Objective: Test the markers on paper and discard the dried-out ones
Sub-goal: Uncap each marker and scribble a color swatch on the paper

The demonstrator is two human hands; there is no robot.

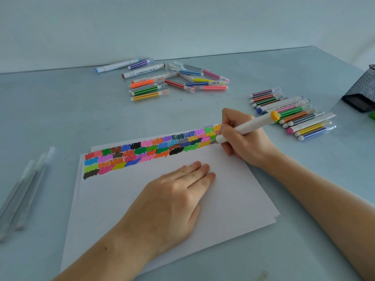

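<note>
Well advanced, judging by the four rows of colour swatches [150, 153] across the top of the paper [172, 209]. Right hand [241, 138] pinching a white marker [246, 126], tip on the paper's upper right edge; left hand [174, 197] flat, fingers together, pressing the sheet. Two marker piles, upper centre [172, 82] and right [292, 114], each roughly fifteen; three pale pens [24, 189] at left, perhaps discards.

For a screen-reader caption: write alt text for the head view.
A person's right hand presses a white marker with a yellow end cap to the far edge of white paper banded with colour swatches, while the left hand lies flat on the sheet. Two groups of capped markers lie beyond on the table.
</note>
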